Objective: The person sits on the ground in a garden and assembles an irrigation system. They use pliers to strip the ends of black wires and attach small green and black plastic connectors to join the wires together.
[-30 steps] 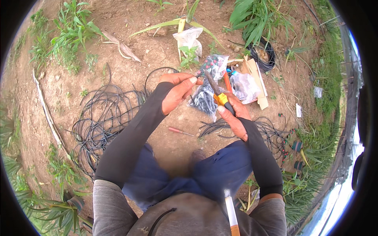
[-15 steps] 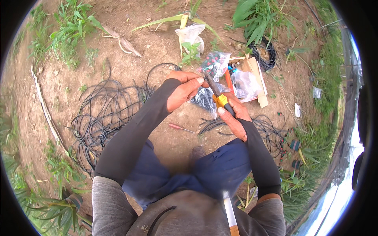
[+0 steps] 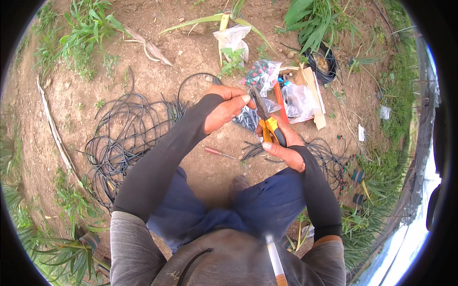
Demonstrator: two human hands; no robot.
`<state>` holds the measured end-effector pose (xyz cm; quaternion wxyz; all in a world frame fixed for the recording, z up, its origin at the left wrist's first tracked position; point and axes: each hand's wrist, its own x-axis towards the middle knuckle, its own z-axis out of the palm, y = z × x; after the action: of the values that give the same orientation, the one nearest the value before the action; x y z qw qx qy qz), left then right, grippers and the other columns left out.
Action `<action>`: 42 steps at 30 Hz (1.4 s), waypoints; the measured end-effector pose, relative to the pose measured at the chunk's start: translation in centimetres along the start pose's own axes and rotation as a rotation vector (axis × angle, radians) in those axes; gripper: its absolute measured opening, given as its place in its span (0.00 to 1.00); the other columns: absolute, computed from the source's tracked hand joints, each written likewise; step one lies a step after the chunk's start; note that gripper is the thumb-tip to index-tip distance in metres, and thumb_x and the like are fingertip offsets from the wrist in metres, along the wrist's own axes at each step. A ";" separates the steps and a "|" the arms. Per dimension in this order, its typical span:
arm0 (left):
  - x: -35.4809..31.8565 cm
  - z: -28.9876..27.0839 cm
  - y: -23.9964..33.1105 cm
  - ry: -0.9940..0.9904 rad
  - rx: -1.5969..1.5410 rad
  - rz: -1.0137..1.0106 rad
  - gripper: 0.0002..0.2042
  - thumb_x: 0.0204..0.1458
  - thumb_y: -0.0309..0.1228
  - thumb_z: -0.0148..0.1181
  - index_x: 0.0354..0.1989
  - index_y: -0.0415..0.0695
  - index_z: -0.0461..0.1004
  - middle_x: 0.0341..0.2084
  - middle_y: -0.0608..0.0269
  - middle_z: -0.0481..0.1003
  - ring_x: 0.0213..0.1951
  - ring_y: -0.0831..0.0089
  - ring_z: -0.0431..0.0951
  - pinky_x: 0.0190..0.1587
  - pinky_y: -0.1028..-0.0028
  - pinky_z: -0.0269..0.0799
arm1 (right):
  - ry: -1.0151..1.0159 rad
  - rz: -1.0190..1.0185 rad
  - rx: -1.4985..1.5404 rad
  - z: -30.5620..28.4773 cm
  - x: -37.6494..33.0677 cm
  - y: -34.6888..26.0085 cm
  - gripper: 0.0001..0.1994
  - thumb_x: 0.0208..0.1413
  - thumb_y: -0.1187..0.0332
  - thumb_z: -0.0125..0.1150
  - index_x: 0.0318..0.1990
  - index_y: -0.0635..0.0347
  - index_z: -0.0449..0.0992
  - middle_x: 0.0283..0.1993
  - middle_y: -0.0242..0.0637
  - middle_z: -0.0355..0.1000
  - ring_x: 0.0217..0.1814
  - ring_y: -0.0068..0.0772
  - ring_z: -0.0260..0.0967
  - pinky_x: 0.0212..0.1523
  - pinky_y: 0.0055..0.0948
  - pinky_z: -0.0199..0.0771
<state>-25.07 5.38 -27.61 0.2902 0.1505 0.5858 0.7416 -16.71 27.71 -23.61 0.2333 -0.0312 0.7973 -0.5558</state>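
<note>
My right hand [image 3: 288, 145] is wrapped round a pair of pliers [image 3: 268, 125] with yellow and black handles. Its dark jaws point up and away, and the handles stand a little apart. Close to the jaws, my left hand [image 3: 228, 108] is closed in a pinch, thumb against fingers. A thin black tube [image 3: 191, 77] arcs up from a loose pile and runs in behind this hand, which seems to grip it; its end is hidden by the fingers.
Tangled black tubing [image 3: 121, 143] lies on the soil at left. Beyond the hands are a bag of red and dark pieces [image 3: 262, 76], an open cardboard box [image 3: 312, 90] and a black coil [image 3: 327, 64]. A screwdriver [image 3: 219, 153] lies before my knees. More thin tubing [image 3: 324, 155] is at right.
The plier handles have spread apart, and my right hand's fingers have loosened round them. My left hand has hardly moved.
</note>
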 end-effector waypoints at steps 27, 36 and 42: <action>-1.9 1.0 1.0 -0.081 0.363 -0.089 0.10 0.56 0.33 0.56 0.30 0.40 0.78 0.18 0.66 0.75 0.18 0.80 0.70 0.23 0.78 0.65 | 0.142 -0.041 -0.244 3.4 -1.8 3.1 0.36 0.40 0.86 0.45 0.62 0.53 0.55 0.35 0.29 0.57 0.34 0.20 0.55 0.36 0.20 0.60; -2.1 1.7 -2.6 0.199 1.236 0.659 0.13 0.42 0.29 0.64 0.36 0.41 0.73 0.21 0.61 0.71 0.22 0.63 0.75 0.23 0.67 0.70 | 0.057 0.021 -0.121 3.7 -1.4 2.9 0.36 0.36 0.84 0.43 0.60 0.53 0.55 0.33 0.29 0.55 0.31 0.20 0.52 0.34 0.20 0.58; -2.0 1.9 -3.9 0.154 1.441 0.716 0.24 0.31 0.33 0.63 0.41 0.36 0.71 0.28 0.59 0.71 0.26 0.65 0.75 0.26 0.70 0.72 | 0.025 0.188 -0.130 3.7 -1.2 2.7 0.36 0.36 0.84 0.44 0.60 0.52 0.56 0.33 0.29 0.55 0.32 0.20 0.52 0.33 0.20 0.58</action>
<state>-21.45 6.20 -30.65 -0.1744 0.4274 0.8546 0.2379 -13.51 25.89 -26.66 0.2721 0.0357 0.8339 -0.4788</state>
